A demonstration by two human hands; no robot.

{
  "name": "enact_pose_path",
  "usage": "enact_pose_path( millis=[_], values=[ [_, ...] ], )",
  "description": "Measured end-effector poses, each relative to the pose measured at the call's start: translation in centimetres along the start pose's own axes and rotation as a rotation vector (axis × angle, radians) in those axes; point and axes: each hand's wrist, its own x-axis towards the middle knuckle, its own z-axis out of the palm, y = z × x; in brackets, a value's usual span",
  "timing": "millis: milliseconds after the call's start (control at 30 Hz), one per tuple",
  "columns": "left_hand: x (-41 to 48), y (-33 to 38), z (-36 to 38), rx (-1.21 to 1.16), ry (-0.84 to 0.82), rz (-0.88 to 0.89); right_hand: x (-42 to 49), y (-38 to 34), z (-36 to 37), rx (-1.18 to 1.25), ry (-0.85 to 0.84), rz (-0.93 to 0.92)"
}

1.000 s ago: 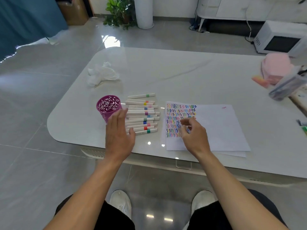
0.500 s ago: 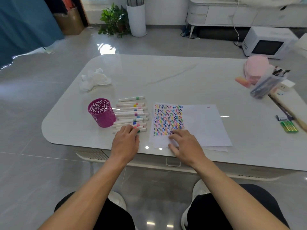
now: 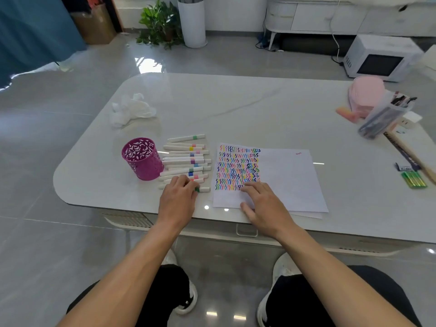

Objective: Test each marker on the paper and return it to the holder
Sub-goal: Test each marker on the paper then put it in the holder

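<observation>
At about 10 o'clock on the white glossy table (image 3: 236, 107) lies a crumpled tissue (image 3: 132, 109). Nearer, at 8 o'clock, stands the purple perforated pen holder (image 3: 142, 159), empty as far as its mouth shows. At its 3 o'clock, a row of white markers (image 3: 186, 159) lies side by side, just beside it, their caps pointing toward the paper. The left hand (image 3: 178, 197) rests with bent fingers on the nearest, green-banded marker (image 3: 203, 190), whose cap end pokes out. Whether the thumb has closed under it is hidden. These markers look light, stiff and smooth, apt to roll on the slick top, so a pinch at mid-barrel seems soundest, leaving the cap free to pull. At 3 o'clock of the row is the sheet of paper (image 3: 287, 180), its left part filled with coloured zigzag strokes. The right hand (image 3: 264, 204) lies on its near edge with fingers spread flat, holding nothing, probably pinning the thin sheet. Toward 2 o'clock sit a pink pouch (image 3: 365, 95) and a clear pencil case (image 3: 382, 119). Beyond, on the grey tiled floor, stands a white microwave (image 3: 379, 57).
</observation>
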Motion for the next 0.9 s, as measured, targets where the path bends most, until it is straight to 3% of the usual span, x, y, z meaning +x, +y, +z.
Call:
enact_pose_path(
  millis=[300,500,600,767,900],
  values=[
    [0.9,1.3,-0.2,-0.059,-0.054,0.041,0.7,0.1,-0.2,0.032,0.066,0.006],
    [1.8,2.4,-1.3,-0.241,-0.012,-0.025,1.5,-0.9,-1.1,0.118,0.09,0.003],
    [2.4,3.7,-2.1,-0.44,-0.004,-0.045,2.0,-1.6,-2.1,0.195,0.105,-0.006],
    [3.4,6.6,-2.6,-1.124,-0.152,-0.283,2.2,-3.0,-3.1,0.426,0.036,0.003],
    [3.9,7.3,-2.5,-1.234,-0.247,-0.343,2.4,-2.3,-2.8,0.364,0.062,0.017]
  ],
)
